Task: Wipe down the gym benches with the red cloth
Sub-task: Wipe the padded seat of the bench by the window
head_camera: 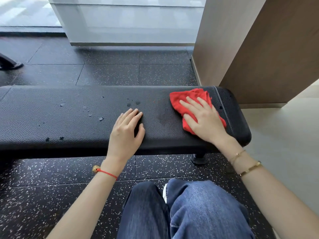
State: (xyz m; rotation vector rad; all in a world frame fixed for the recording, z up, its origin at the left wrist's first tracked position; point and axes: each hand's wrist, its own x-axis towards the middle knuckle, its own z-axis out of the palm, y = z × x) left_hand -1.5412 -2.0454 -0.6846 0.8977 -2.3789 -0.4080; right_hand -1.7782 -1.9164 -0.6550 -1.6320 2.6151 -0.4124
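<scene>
Right hand (205, 121) flat, fingers straight, pressing my crumpled red cloth (191, 100) on the black padded vinyl counter (69, 114); left hand (126, 133) rests open beside it

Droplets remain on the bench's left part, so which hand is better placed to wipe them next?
The right hand: it already presses flat on the red cloth at the bench's right end and could sweep left. The left hand rests bare on the pad, nearer the droplets.

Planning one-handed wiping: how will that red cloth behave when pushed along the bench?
The red cloth, crumpled under the flat right hand, looks floppy, so it will probably bunch. Droplets on the bench suggest it slides easily once damp.
</scene>
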